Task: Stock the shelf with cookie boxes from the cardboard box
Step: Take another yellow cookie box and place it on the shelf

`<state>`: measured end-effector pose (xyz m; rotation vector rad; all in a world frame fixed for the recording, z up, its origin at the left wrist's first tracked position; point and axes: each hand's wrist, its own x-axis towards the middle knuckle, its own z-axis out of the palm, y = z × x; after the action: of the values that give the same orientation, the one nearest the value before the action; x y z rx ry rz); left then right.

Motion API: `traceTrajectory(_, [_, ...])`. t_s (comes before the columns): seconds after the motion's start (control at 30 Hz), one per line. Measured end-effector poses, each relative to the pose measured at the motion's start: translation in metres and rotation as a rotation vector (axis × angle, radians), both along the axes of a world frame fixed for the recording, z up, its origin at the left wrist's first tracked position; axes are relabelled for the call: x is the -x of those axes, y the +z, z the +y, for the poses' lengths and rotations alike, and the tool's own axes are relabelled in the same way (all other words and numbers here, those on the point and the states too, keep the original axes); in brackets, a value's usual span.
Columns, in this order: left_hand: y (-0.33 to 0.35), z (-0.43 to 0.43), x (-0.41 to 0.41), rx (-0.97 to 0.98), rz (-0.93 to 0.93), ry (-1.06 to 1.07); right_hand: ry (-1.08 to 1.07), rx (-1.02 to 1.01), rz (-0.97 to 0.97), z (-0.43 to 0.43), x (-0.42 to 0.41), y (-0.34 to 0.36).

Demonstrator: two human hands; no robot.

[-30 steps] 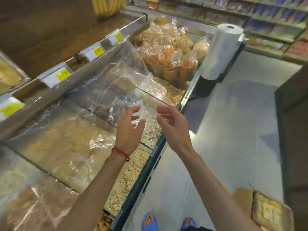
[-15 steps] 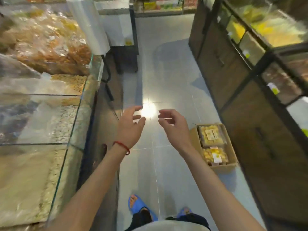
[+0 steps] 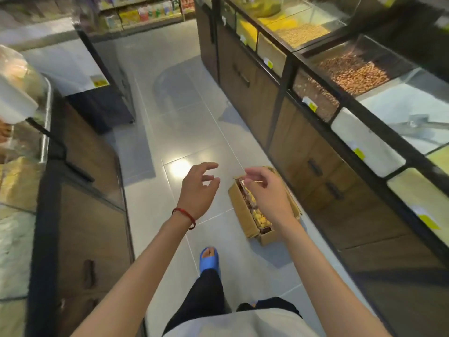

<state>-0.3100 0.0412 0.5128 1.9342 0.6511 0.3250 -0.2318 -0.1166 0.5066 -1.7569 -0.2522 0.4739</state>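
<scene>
The person is standing in a shop aisle with both arms reaching forward over the tiled floor (image 3: 170,132). The left hand (image 3: 198,190), with a red string bracelet (image 3: 185,216) on its wrist, is hanging in the air with its fingers spread and loosely bent, gripping nothing. The right hand (image 3: 269,198) is also hovering with loosely curled fingers and nothing in its grasp.

The cardboard box (image 3: 239,210) is sitting on the floor, close to the foot of the dark wooden counter (image 3: 303,152) on the right. The right hand and wrist are covering most of its opening, so only its left wall, near corner and a strip of the inside are showing. In that strip, clear cookie boxes (image 3: 258,216) with yellowish contents are lying packed together; how many there are is hard to tell.

One foot in a blue sandal (image 3: 209,257) is showing below the hands; the other is mostly hidden behind the person's clothing. Glass bins of nuts (image 3: 352,71) are running along the counter top, cut off by the right edge. A far shelf (image 3: 141,15) of coloured packets is blurring out at the top.
</scene>
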Motion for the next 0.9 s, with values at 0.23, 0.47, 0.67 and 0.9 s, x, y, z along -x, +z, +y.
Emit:
traceTrajectory(0.23, [-0.025, 0.024, -0.117, 0.005, 0.057, -0.180, -0.181, 0.048, 0.066, 0.013, -0.091, -0.033])
traceTrajectory(0.47, [-0.049, 0.063, -0.227, -0.015, 0.195, -0.368, -0.402, 0.080, 0.188, 0.030, -0.164, -0.072])
traceTrajectory(0.67, [-0.093, 0.065, -0.289, -0.017, 0.352, -0.453, -0.511, 0.120, 0.286, 0.024, -0.207, -0.115])
traceTrajectory(0.9, [-0.180, 0.052, -0.341, -0.033, 0.529, -0.494, -0.464, 0.181, 0.458, 0.007, -0.247, -0.193])
